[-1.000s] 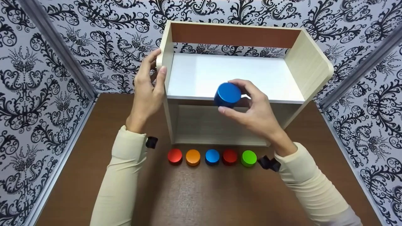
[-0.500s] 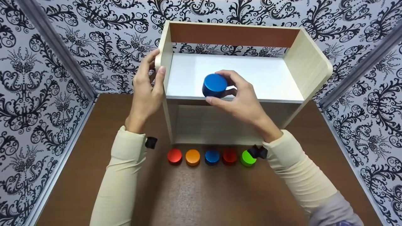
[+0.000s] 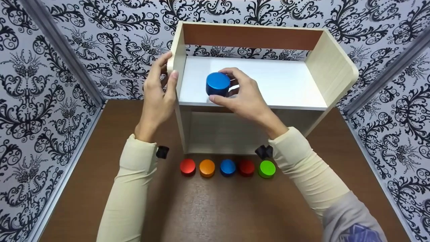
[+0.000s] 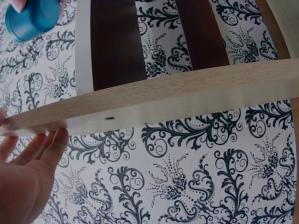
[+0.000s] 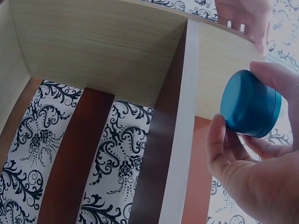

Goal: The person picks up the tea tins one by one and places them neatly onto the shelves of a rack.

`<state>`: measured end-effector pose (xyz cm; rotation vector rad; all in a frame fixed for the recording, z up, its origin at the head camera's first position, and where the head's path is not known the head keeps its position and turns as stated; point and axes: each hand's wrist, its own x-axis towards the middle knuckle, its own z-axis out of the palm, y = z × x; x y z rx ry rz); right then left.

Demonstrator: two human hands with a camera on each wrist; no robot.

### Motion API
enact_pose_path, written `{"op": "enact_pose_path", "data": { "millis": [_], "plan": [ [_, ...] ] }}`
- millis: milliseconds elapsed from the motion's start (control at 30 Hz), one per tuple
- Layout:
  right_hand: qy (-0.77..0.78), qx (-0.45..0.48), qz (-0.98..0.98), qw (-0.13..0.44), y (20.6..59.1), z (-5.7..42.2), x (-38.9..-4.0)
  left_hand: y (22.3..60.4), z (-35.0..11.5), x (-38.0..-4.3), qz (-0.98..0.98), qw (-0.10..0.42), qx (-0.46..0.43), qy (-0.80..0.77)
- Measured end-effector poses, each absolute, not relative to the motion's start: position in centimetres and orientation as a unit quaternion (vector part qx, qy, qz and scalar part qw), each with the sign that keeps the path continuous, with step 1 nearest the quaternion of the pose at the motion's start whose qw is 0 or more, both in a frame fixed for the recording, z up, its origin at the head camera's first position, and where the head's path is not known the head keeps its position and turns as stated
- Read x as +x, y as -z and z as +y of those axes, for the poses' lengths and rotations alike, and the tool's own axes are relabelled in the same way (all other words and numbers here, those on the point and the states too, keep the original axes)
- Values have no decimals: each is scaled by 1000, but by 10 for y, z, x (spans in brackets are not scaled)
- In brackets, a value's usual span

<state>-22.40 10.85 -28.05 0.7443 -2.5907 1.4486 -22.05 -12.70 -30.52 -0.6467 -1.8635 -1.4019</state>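
Observation:
My right hand (image 3: pixel 247 97) grips a round blue lidded tin (image 3: pixel 218 84) between thumb and fingers. In the head view the tin appears over the left part of the white shelf board (image 3: pixel 275 79). The right wrist view shows the tin (image 5: pixel 250 103) on the upper side of the board, apart from it. My left hand (image 3: pixel 158 94) holds the left side panel (image 3: pixel 176 57) of the small wooden shelf unit. In the left wrist view, the fingers of the left hand (image 4: pixel 35 163) lie against one face of the panel, with the thumb partly cut off at the frame edge.
Before the unit stands a row of small round tins on the brown table (image 3: pixel 215 208): red (image 3: pixel 187 167), orange (image 3: pixel 207 168), blue (image 3: pixel 227 167), dark red (image 3: pixel 246 167) and green (image 3: pixel 267 169). Patterned walls (image 3: pixel 117 40) enclose the sides and back. The right side panel (image 3: pixel 332 67) rises beside the board.
My right hand has carried the blue tin left and farther back, from the board's front edge to over its left part. The left hand keeps its place on the side panel.

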Motion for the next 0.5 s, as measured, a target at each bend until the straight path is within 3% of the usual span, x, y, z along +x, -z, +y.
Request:
{"op": "enact_pose_path", "data": {
  "millis": [500],
  "plan": [
    [-442,227,-868,22,286,94,-237,305,-128,-221,-723,355,-249,538]
  ]
}}
